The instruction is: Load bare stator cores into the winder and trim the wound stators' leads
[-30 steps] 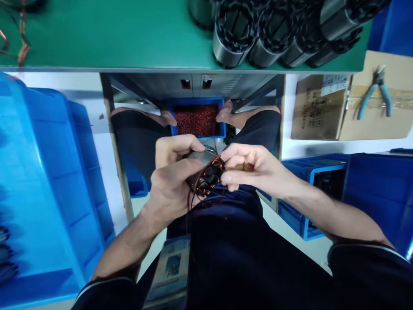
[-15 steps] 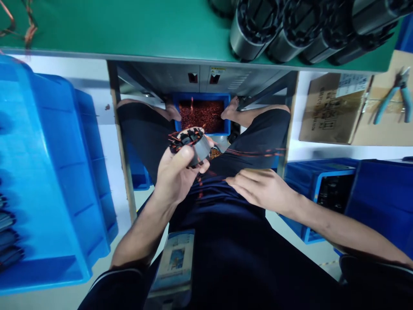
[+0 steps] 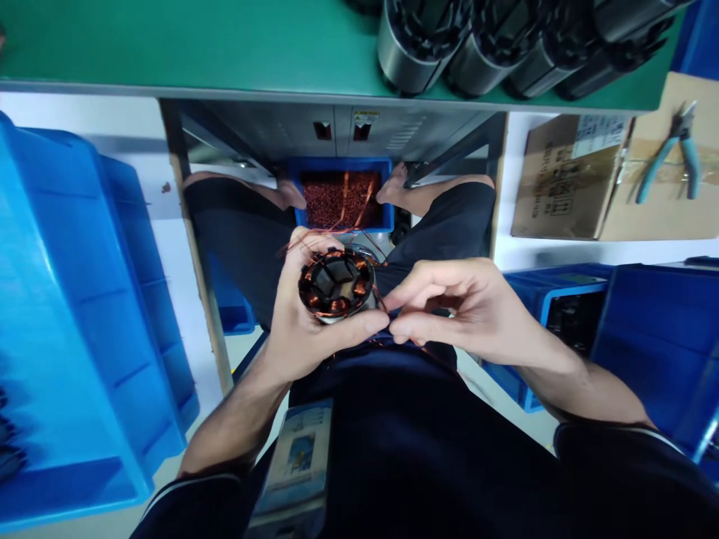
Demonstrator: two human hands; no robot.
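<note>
My left hand (image 3: pixel 311 314) is wrapped around a motor stator (image 3: pixel 335 314), a metal ring with black slots and copper windings inside. The stator's open end faces up toward me. Loose copper wires (image 3: pixel 331 233) stick out from its far side. At its right side my right hand (image 3: pixel 454 307) is closed in a pinch on thin copper wire (image 3: pixel 383 303) coming off the stator. The wire's further run below the right fingers is partly hidden against the dark clothing.
Several metal stators (image 3: pixel 416 56) stand on the green bench (image 3: pixel 196 45) ahead. Below it, a blue bin (image 3: pixel 344 161) holds copper scraps. Blue crates (image 3: pixel 84 314) stand at the left. Pliers (image 3: pixel 671 153) lie on a cardboard box (image 3: pixel 567 180) at the right.
My left hand has turned the stator so its open end faces up. My right hand has come in from the right to the stator's side and pinches wire there.
</note>
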